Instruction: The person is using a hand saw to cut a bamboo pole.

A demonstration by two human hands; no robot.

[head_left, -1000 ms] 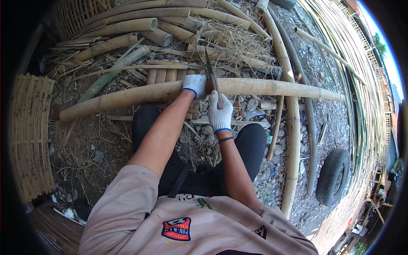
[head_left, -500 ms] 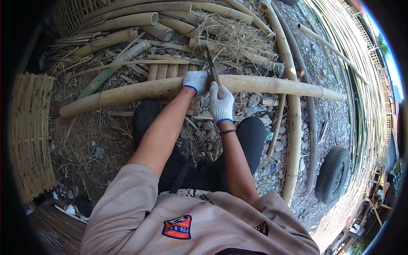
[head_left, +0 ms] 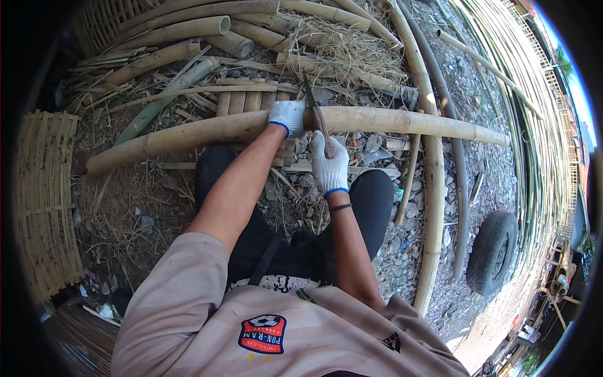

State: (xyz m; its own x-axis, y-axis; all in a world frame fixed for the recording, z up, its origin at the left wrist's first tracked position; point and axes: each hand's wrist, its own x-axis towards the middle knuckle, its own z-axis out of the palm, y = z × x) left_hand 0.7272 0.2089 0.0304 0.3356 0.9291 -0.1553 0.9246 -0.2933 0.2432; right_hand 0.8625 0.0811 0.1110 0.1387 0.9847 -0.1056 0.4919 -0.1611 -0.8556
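A long, thick bamboo pole lies crosswise in front of me, over a low slatted bamboo stand. My left hand, in a white knit glove with a blue cuff, is wrapped over the pole near its middle. Just right of it, a hand saw with a narrow dark blade and brown handle crosses the pole, its tip pointing away from me. My right hand, gloved alike, is closed round the saw's handle on the near side of the pole. The blade's teeth and any cut are too small to tell.
Cut bamboo lengths and dry straw lie beyond. Another pole runs lengthwise at right, under the crosswise one. Further right are a tyre and long bamboo strips. A slatted bamboo panel stands at left.
My right hand has drawn the saw back toward me, with the blade still across the pole. My left hand keeps its grip on the pole.
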